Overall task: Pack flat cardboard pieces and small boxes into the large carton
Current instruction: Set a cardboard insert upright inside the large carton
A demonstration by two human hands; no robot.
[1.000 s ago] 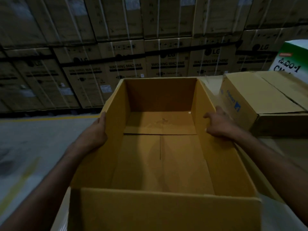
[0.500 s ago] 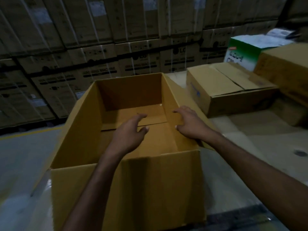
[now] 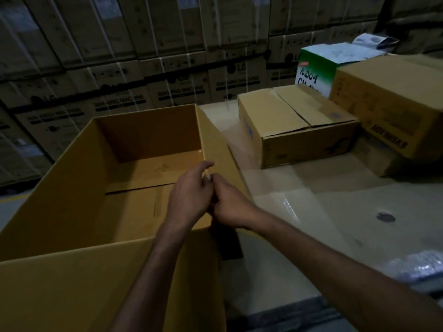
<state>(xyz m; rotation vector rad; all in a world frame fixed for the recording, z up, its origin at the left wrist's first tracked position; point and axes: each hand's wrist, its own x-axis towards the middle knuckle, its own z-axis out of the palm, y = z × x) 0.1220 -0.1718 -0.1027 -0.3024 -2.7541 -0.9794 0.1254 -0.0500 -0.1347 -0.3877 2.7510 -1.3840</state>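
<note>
Left hand (image 3: 189,197) against right hand (image 3: 231,208); over right wall of large carton (image 3: 72,188)

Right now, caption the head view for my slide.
At the open large carton, the left hand and right hand meet by its right wall; a closed small box sits nearby.

I see a pale, glossy work surface (image 3: 323,212) filling the lower right of the frame, with the open large carton (image 3: 72,283) standing on it at left, a closed brown box (image 3: 299,137) at upper centre-right, a green-and-white box (image 3: 314,75) behind that, and a dark round spot (image 3: 385,217) toward the right edge
</note>
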